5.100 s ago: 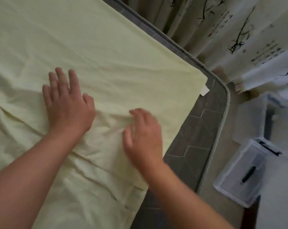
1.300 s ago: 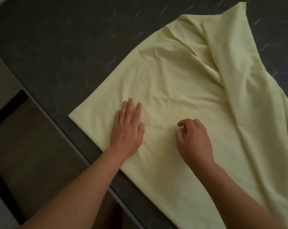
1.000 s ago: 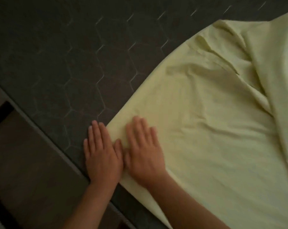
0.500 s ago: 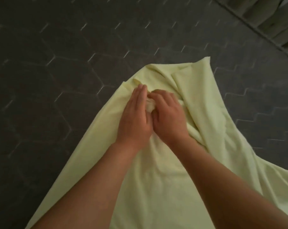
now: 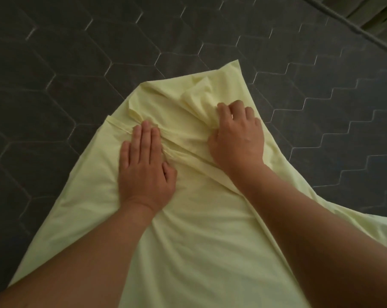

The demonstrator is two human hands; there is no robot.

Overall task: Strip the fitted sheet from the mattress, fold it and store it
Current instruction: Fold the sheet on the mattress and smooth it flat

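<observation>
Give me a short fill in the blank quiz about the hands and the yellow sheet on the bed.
1. The left hand lies ____ on the sheet.
2. The right hand has its fingers ____ round a bunch of the sheet.
3. The dark mattress is quilted in ____.
Missing words: flat; curled; hexagons.

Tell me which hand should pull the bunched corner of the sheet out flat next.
The right hand, probably: its fingers curl round the bunched fabric of the sheet, while the left hand lies flat, pinning it.
</observation>
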